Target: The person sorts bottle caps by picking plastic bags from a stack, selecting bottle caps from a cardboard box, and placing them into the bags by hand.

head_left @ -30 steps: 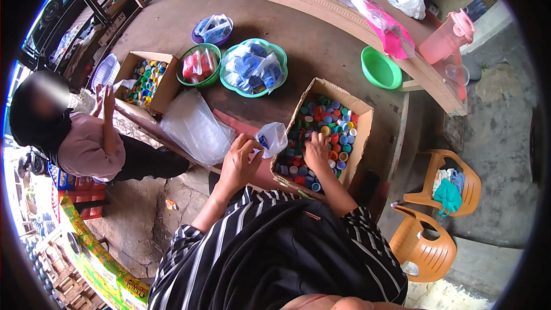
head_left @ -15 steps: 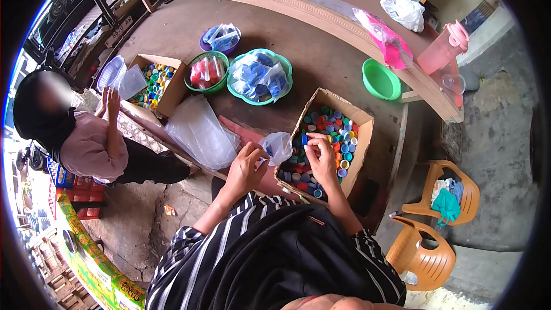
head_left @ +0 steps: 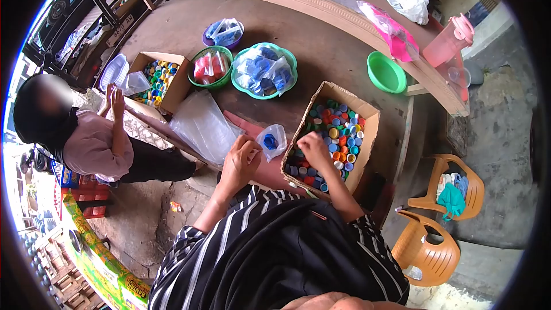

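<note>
My left hand (head_left: 239, 163) has its fingers bent in a pinch at the edge of a small clear plastic bag (head_left: 278, 150), and seems to grip it. Blue bottle caps (head_left: 270, 141) show inside this bag. My right hand (head_left: 315, 151) hangs over the left part of a cardboard box (head_left: 365, 116) with its fingers curled together; what they hold, if anything, is hidden. Loose bottle caps (head_left: 343, 141) of many colours cover the box's bottom. Left of my left hand lies a stack of flat clear plastic bags (head_left: 205, 126).
Beyond lie a turquoise basin (head_left: 293, 63) of bagged blue caps, a green basket (head_left: 198, 81) with red caps and a purple bowl (head_left: 236, 44). A green bowl (head_left: 385, 74) stands right. At left, a person (head_left: 94, 143) stands by another cap box (head_left: 179, 80).
My right hand has moved slightly right over the box; the blue cap at its fingertips no longer shows. The small bag has turned, showing blue caps. The person's hands have come together.
</note>
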Demonstrator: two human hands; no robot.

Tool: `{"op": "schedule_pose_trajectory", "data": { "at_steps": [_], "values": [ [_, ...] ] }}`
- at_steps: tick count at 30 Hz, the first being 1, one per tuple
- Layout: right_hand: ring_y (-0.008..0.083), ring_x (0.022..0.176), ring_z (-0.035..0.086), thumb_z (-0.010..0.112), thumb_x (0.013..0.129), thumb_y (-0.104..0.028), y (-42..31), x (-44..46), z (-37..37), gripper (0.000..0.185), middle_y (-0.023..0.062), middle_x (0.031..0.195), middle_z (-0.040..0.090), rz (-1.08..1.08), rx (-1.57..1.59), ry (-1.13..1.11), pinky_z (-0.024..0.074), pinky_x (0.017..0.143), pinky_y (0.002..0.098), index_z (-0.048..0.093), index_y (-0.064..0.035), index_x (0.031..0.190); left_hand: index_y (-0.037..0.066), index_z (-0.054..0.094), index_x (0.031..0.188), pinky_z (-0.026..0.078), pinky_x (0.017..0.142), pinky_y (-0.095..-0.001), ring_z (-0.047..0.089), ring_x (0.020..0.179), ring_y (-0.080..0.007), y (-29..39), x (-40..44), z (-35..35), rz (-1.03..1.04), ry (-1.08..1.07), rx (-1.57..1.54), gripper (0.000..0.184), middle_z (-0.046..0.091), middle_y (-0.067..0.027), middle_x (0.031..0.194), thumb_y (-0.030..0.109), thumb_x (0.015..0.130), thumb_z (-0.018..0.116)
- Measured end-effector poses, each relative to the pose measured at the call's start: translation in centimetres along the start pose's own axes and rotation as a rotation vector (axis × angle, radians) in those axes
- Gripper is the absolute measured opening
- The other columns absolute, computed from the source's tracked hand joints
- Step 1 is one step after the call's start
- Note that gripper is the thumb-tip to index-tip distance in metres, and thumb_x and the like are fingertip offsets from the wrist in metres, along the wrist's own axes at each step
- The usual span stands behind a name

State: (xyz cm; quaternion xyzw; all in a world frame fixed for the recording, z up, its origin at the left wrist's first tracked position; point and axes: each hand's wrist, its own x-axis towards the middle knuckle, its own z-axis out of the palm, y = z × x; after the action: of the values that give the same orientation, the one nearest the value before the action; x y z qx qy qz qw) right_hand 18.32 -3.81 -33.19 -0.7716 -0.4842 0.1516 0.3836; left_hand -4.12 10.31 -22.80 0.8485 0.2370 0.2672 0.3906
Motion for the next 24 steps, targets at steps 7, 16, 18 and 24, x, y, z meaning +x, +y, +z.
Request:
{"op": "schedule_pose_trajectory", "data": {
  "at_steps": [7,16,18,24],
  "values": [
    [0.0363,0.105,0.056,0.059,0.072,-0.002,3.9,-3.1,5.9,0.024,0.0159,0.111,0.061,-0.156,-0.470,-0.089,0.0473,0.089,0.0466,0.068,-0.0024,0.094,-0.001,0.064,0.094,0.054,0.070,-0.0339,0.065,0.078,-0.0254,-0.6,0.0,-0.8,-0.037,-0.004,-0.042,0.014,0.061,-0.0130,0.101,0.001,0.080,0.068],
    [0.0369,0.103,0.055,0.063,0.076,-0.006,4.3,-2.6,4.3,0.031,0.0170,0.111,0.062,-0.045,-0.380,-0.097,0.0457,0.089,0.0457,0.066,-0.0020,0.106,-0.004,0.063,0.086,0.053,0.064,-0.0318,0.063,0.070,-0.0235,0.1,0.8,-0.3,-0.040,-0.007,-0.114,0.010,0.059,-0.0126,0.094,0.004,0.085,0.068],
    [0.0368,0.103,0.055,0.064,0.077,-0.007,4.9,-2.5,4.2,0.031,0.0168,0.112,0.062,-0.052,-0.356,-0.084,0.0458,0.089,0.0455,0.066,-0.0025,0.107,-0.004,0.062,0.083,0.052,0.063,-0.0315,0.062,0.068,-0.0232,0.0,0.9,0.1,-0.054,0.019,-0.094,0.012,0.058,-0.0119,0.089,0.005,0.084,0.070],
    [0.0349,0.107,0.055,0.059,0.073,-0.002,4.7,-3.2,5.7,0.035,0.0167,0.115,0.059,-0.197,-0.448,-0.110,0.0452,0.090,0.0446,0.067,-0.0050,0.108,-0.003,0.060,0.086,0.051,0.062,-0.0319,0.061,0.067,-0.0218,0.0,1.2,0.5,-0.095,0.023,-0.096,0.014,0.056,-0.0108,0.083,0.002,0.080,0.071]
  ]
}}
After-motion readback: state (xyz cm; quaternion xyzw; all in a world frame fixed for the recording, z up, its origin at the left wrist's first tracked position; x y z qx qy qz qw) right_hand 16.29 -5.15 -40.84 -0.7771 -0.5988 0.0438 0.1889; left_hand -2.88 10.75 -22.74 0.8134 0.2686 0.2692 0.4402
